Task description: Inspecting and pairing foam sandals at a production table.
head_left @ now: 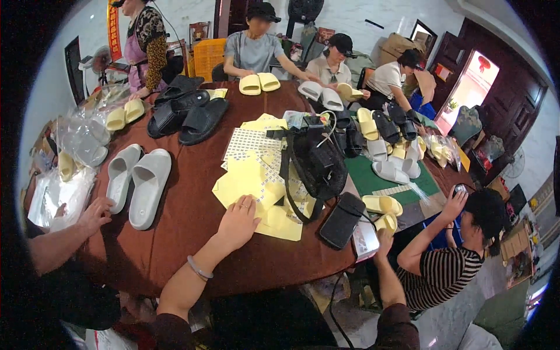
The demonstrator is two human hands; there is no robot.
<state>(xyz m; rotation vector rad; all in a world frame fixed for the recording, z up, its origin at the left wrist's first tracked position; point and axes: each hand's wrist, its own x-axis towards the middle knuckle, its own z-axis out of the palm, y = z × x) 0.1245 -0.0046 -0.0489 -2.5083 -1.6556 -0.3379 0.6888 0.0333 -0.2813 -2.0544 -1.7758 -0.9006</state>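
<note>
My left hand (238, 220), with a bracelet on its wrist, lies flat on yellow sticker sheets (239, 181), fingers stretched out. Some of the sheets carry rows of small dark marks. At the table's right edge my right hand (383, 244) is closed around one end of a pale yellow slide slipper (386, 223); its fingers are partly hidden. Another yellow slipper (382, 204) lies just beyond. Left of my right hand are a white-and-pink box-shaped item (366, 239) and a black phone-like case (343, 220).
A black cap-like headgear with straps (318, 157) rests on the sheets. Grey slippers (150, 186) and black slippers (203, 121) stand at left, near another person's hand (96, 214). Several co-workers sit or stand around the brown-covered table (175, 251); one in stripes (446, 262) sits close at right.
</note>
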